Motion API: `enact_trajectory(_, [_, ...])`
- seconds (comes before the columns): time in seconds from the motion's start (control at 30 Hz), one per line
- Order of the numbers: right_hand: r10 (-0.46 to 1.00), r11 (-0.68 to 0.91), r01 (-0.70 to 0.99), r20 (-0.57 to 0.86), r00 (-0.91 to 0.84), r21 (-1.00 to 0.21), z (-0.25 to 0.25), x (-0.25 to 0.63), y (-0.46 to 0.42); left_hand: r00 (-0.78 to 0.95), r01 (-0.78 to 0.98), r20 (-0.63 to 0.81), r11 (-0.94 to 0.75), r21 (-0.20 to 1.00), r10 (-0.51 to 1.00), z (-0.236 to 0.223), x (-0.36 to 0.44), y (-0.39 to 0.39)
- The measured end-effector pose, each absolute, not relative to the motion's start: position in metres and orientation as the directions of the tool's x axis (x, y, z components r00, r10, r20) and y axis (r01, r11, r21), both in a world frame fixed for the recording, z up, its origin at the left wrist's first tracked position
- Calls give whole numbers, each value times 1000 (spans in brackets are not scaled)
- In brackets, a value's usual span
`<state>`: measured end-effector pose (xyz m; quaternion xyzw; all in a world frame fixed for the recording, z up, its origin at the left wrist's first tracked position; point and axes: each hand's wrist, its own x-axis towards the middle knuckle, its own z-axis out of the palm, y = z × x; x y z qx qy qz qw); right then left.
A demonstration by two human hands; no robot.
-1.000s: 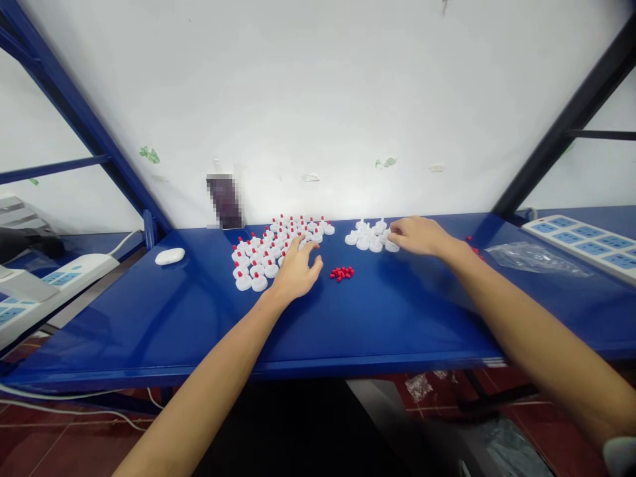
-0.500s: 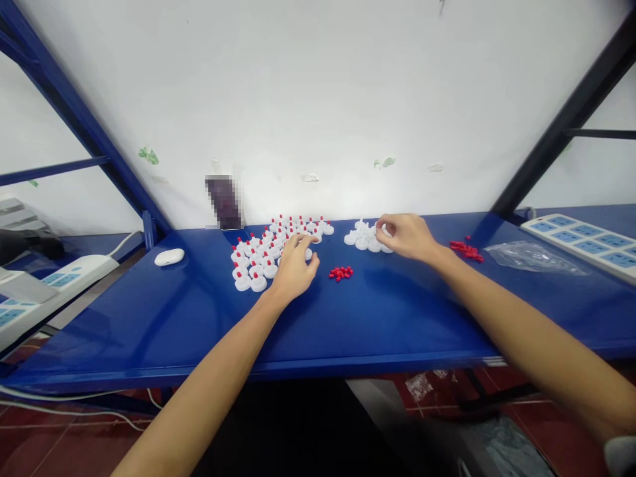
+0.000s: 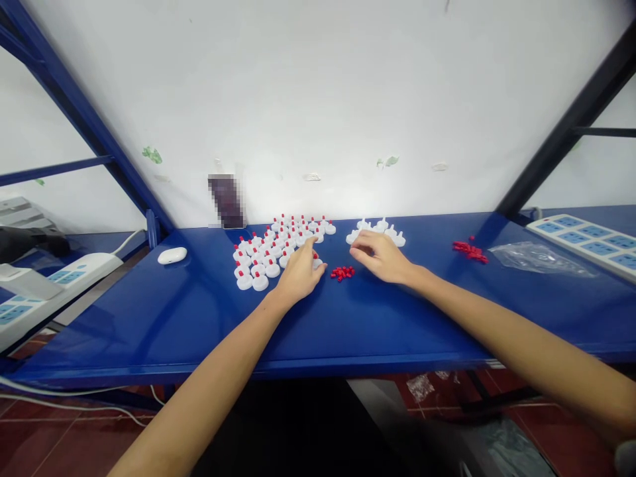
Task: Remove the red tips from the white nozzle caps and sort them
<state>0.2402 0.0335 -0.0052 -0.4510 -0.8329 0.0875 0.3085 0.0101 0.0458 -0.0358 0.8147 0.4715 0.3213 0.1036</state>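
Observation:
On the blue table [image 3: 199, 311] stand several white caps with red tips [image 3: 263, 255] in rows. My left hand [image 3: 301, 271] rests at the right edge of this group, fingers curled against the nearest caps. A small heap of red plugs [image 3: 342, 272] lies between my hands. My right hand [image 3: 380, 255] sits just right of the red plugs, fingers bent down, in front of a cluster of plain white caps [image 3: 382, 228]. Whether it holds a cap is hidden by the fingers.
A second heap of red plugs [image 3: 470, 250] and a clear plastic bag [image 3: 529, 256] lie to the right. A white oval case [image 3: 171, 255] sits at the left. Power strips lie at the far left [image 3: 44, 285] and far right [image 3: 586, 242]. Blue frame posts rise at both sides.
My right hand has moved left and toward me from the plain white caps to beside the red plugs. My left hand has shifted slightly forward along the capped group.

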Motion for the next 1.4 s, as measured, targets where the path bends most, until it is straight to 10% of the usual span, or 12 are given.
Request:
enact_trajectory(0.3, [839,536,490,375,-394,-687,-3,238,36,391,703,356,-525,480,849,-31,12,46])
enact_trajectory(0.93, [764,633,519,356,-538,-574,-8,222,19,536,423,648,-836,349,541,-26,18,35])
enact_trajectory(1.4, [748,659,485,429,-507,-575,-5,220,16,479,640,605,-724,256,637,-17,17,31])
